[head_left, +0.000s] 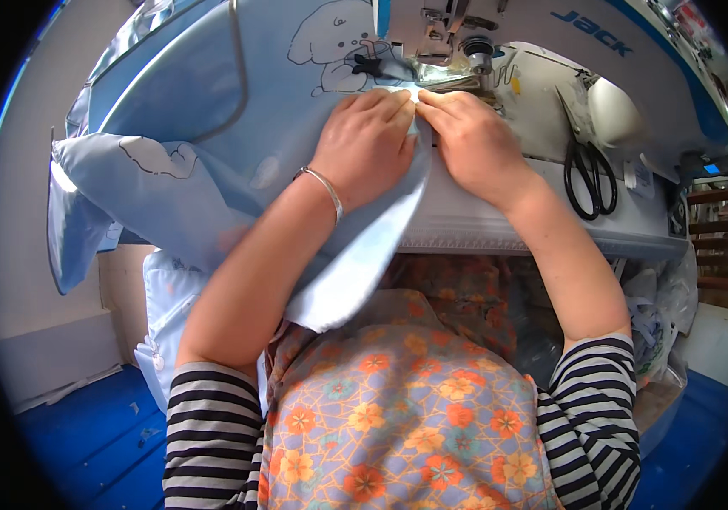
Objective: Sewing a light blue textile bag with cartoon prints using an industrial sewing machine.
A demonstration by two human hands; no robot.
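A light blue fabric printed with white cartoon animals spreads over the sewing machine's bed and hangs off its left and front edges. My left hand presses on the fabric with its fingers together, pinching the edge close to the needle area. Beside it, my right hand has its fingertips closed on the same edge, nearly touching the left fingertips. Just beyond both hands is the lit presser foot area of the sewing machine. The exact fold under my fingertips is hidden.
Black-handled scissors lie on the machine table right of my right hand. The machine's white and blue arm arches overhead. A ruler strip runs along the table's front edge. More pale blue fabric hangs below at left.
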